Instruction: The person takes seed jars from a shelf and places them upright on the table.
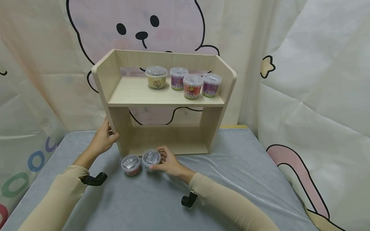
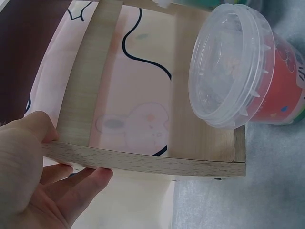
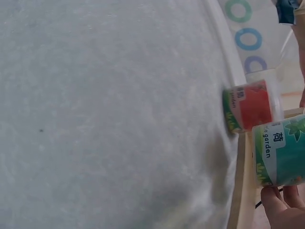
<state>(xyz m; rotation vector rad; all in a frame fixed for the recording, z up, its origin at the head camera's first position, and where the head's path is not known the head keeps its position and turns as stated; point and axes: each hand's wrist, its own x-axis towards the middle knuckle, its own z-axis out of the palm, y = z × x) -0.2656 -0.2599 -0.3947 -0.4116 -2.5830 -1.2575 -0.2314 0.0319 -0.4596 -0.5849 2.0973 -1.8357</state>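
My left hand (image 1: 103, 137) grips the edge of the left side panel of a small two-tier wooden shelf (image 1: 133, 95), thumb on one face and fingers on the other. Low in front of the shelf, my right hand (image 1: 171, 164) holds a lidded plastic cup (image 1: 151, 157) between thumb and fingers; its teal label (image 3: 282, 151) shows in the right wrist view. Just left of it stands a second cup (image 1: 131, 165) with a clear lid and a red label (image 2: 281, 81), touched by neither hand.
On the upper tier stand a yellow-labelled cup (image 1: 156, 77), two purple ones, including the rightmost cup (image 1: 211, 85), and a red-orange cup (image 1: 192, 87). A grey cloth (image 1: 138, 205) covers the table. Printed curtains (image 1: 306, 96) hang behind and at the sides.
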